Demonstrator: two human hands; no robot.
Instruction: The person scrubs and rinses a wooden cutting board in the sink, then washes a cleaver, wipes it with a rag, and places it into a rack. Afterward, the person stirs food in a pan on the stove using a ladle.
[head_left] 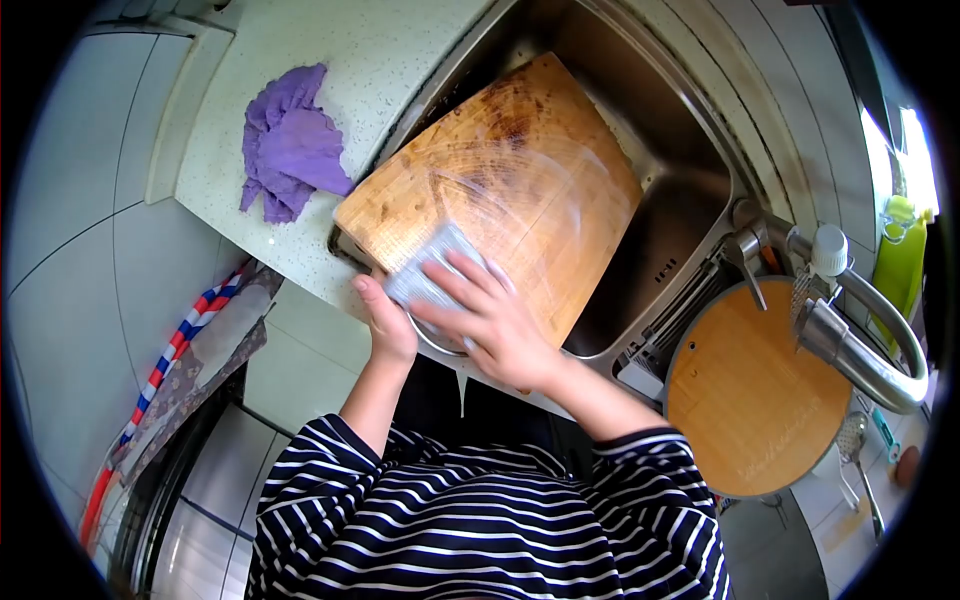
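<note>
Light is strongest at the far right, where a patch (pixel 917 165) burns out to white. The tap (pixel 862 362) catches glints; the sink (pixel 690 235) falls into brown shadow. Slight blur softens the grey pad (pixel 436 272) and the right hand (pixel 505 335). Fisheye distortion bows the wall tiles (pixel 68 240) — and black vignetting, blue-fringed, swallows the corners.

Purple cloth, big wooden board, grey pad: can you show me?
Purple cloth (pixel 297 148), head view: its crumpled middle.
Big wooden board (pixel 510 192), head view: middle of its top face.
Grey pad (pixel 412 277), head view: its uncovered part.
</note>
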